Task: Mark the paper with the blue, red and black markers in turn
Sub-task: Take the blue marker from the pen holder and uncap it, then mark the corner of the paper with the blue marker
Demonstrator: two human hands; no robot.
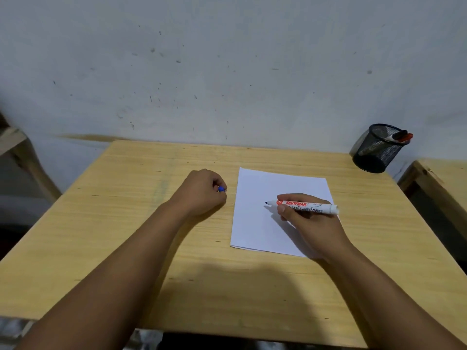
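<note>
A white sheet of paper (262, 228) lies on the wooden table (141, 223), right of centre, with no marks visible on it. My right hand (308, 221) rests on the paper and grips an uncapped white marker (307, 206) with a dark blue tip pointing left, just above the sheet. My left hand (202, 192) sits on the table left of the paper, fingers closed around a blue cap (221, 189). A black mesh pen holder (377, 149) at the table's far right corner holds a red-capped marker (403, 138) and a black one (399, 134).
A pale wall stands right behind the table. A second wooden surface (444, 183) lies to the right, past a narrow gap. A wooden frame (17, 150) shows at the far left.
</note>
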